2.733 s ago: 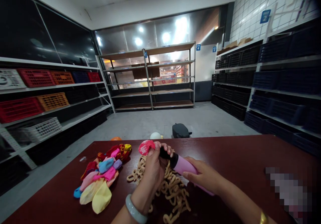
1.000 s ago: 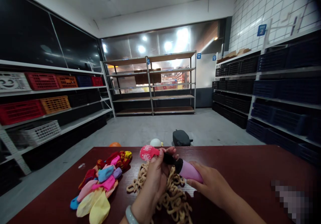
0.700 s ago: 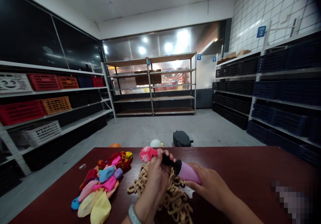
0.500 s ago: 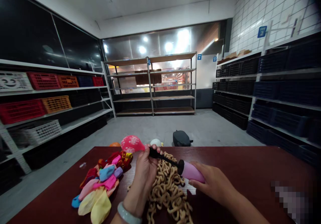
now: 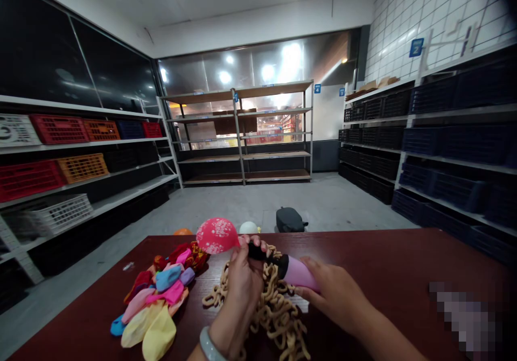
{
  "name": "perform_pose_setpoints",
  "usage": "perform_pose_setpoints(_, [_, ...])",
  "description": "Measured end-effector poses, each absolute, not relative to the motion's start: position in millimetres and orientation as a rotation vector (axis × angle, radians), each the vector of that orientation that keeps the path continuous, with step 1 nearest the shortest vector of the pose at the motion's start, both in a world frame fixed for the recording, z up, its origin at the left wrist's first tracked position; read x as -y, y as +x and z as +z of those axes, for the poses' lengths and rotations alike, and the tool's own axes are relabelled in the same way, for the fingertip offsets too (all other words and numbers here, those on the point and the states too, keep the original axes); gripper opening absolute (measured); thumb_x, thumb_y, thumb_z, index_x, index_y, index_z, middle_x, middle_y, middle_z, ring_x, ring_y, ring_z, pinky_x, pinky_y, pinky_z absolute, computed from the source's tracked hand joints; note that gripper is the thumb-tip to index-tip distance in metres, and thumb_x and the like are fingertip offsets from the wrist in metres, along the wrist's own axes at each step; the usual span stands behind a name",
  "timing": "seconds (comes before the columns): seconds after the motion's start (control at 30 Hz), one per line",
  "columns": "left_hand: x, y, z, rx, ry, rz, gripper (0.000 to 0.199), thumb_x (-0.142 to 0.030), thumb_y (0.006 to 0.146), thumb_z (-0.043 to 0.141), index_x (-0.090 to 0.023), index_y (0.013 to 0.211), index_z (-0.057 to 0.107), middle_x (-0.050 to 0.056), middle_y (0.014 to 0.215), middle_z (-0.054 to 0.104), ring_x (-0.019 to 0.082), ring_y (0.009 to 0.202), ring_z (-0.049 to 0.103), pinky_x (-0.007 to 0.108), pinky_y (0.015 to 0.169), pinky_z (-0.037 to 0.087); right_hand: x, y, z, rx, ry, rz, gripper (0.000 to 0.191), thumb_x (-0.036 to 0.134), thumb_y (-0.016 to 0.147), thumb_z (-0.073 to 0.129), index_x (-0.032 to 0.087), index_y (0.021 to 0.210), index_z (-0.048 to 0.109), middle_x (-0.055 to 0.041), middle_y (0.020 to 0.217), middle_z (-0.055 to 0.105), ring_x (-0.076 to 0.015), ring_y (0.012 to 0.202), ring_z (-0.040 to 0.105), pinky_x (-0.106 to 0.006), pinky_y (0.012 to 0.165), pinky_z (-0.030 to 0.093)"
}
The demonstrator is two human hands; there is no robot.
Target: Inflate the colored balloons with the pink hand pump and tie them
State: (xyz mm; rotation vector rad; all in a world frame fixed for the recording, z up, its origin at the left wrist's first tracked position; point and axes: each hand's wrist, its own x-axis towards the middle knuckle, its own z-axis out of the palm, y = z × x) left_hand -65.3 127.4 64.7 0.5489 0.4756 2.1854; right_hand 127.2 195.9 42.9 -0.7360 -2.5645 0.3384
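A red balloon (image 5: 218, 235) with white print, partly inflated, sits on the black nozzle end of a hand balloon pump. My left hand (image 5: 248, 269) is closed around that end and the balloon's neck. The pump's pink-purple barrel (image 5: 301, 273) lies in the grip of my right hand (image 5: 331, 291). Below both hands, a heap of tan, curly loops (image 5: 278, 307) lies on the table, partly covered by my left forearm. To the left, a pile of flat balloons (image 5: 169, 280) in several colours rests on the dark red table (image 5: 363, 258).
Beyond the table edge, a white balloon (image 5: 249, 227), an orange round thing (image 5: 183, 231) and a dark grey bag (image 5: 290, 219) are on the floor. Shelves with crates (image 5: 81, 167) stand left, dark crates (image 5: 440, 183) right. A blurred patch (image 5: 468, 318) covers the table's right side.
The red balloon has grown larger and rounder. My hands have come closer together, so less of the pump's black shaft shows between them. The view has shifted slightly.
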Motion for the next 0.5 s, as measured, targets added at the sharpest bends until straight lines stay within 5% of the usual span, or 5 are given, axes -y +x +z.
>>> perform_pose_setpoints(0.5, [-119, -109, 81, -0.509, 0.511, 2.258, 0.017, -0.028, 0.084, 0.063, -0.018, 0.077, 0.053, 0.002, 0.074, 0.051, 0.018, 0.065, 0.054, 0.030, 0.057, 0.047, -210, 132, 38, 2.583, -0.746, 0.345, 0.050, 0.056, 0.085, 0.058, 0.024, 0.124, 0.057, -0.0092, 0.115, 0.069, -0.0328, 0.098, 0.067, -0.044, 0.080, 0.049])
